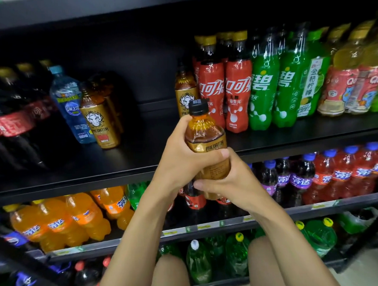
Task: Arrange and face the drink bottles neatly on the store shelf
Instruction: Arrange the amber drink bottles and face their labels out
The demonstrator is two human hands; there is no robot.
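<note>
Left hand [180,159], right hand [230,184] gripping Predator bottle [205,132], label partly hidden

We reach both bare forearms up and forward side by side, our left hand [180,156] wrapped round the upper body of the bottle [205,130], our right hand [230,184] curled round its base, the hands touching.
</note>
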